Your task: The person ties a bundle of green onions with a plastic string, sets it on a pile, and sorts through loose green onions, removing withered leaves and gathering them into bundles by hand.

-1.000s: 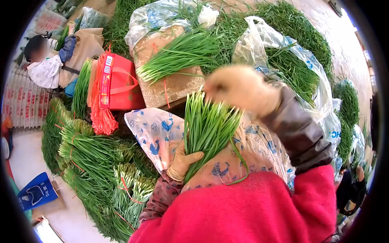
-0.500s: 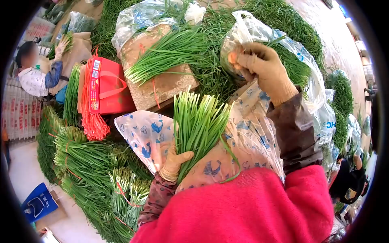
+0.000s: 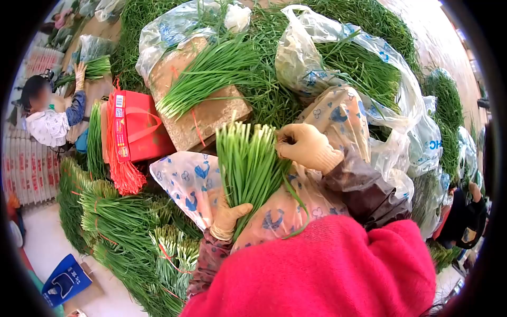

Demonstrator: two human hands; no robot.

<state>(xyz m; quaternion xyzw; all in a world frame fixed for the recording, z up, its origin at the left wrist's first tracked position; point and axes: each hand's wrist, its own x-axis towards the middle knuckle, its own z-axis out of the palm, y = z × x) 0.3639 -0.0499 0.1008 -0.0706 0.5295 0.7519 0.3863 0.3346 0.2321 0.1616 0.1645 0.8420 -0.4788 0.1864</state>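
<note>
My gloved left hand [image 3: 228, 217] is wrapped round the lower part of a bunch of green stalks [image 3: 251, 169], whose pale cut ends point up and away from me. At the upper right side of that bunch is my gloved right hand [image 3: 305, 147], its fingers curled and pinched together against the stalks; what lies between the fingertips is hidden. Under the bunch, a patterned plastic sheet [image 3: 193, 182] covers my lap. Another loose bunch [image 3: 211, 74] lies on a cardboard-coloured block [image 3: 222, 113] beyond my hands.
A red bag [image 3: 140, 127] with red ties [image 3: 125, 177] stands left of the block. Tied bundles [image 3: 119, 211] are piled at the left. An open plastic bag [image 3: 296, 58] of greens is at the right. A co-worker [image 3: 50, 124] handles stalks at the far left.
My right hand has come down from above the plastic bag to the edge of the held bunch. My left hand keeps its grip. The co-worker's hand has moved onto a bunch.
</note>
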